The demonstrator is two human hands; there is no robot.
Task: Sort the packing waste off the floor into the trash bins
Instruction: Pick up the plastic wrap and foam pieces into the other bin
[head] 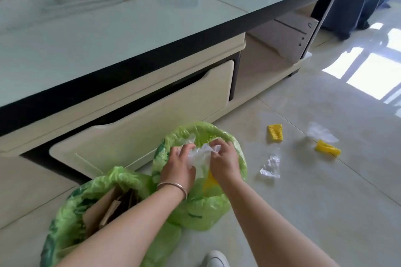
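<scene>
Both hands are over the far bin, the one lined with a light green plastic bag (235,154), and they are working one crumpled clear plastic film (200,155) between them. The left hand (179,166), a thin metal bangle (173,186) on its wrist, has its fingers curled into the film's left side; the right hand (223,161) pinches the film's upper right edge, fingers bent tight. The film hangs right above that bin's mouth, and down inside the liner a yellow piece (211,180) shows just under the right wrist. Nearer the camera, touching the first, sits a second bin with a green patterned liner (65,219), brown cardboard pieces (108,208) standing in it. Out on the glossy pale tiled floor (325,201), to the right of the bins, more waste lies: a small clear plastic scrap (271,166) nearest, a yellow corrugated piece (275,133) beyond it, and further right another yellow corrugated piece (328,148) touching a clear plastic bag (321,133). Behind the bins runs a low cream cabinet table with a glass top (108,39), its drawer front facing them. A white shoe tip (214,259) peeks in at the bottom edge.
</scene>
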